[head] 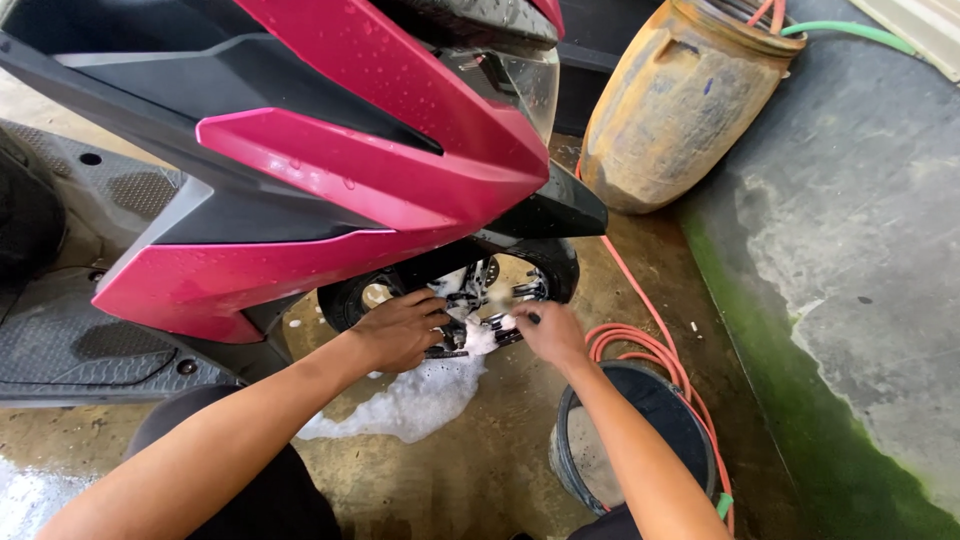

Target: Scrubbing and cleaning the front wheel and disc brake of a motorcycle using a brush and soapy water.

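Low beneath a magenta scooter's front fairing (330, 180), the soapy front wheel (455, 290) is being scrubbed by hand. The left hand (400, 330) is laid flat on the tyre, fingers curled over it, while the right hand (548, 332) is closed around what looks like a small brush, partly hidden in suds. Scrubbing appears well under way; careful reach between the spokes would be called for. Foam (415, 400) is pooled on the wet floor (480, 470), beside a dark bucket (650, 400) and an orange hose (640, 345).
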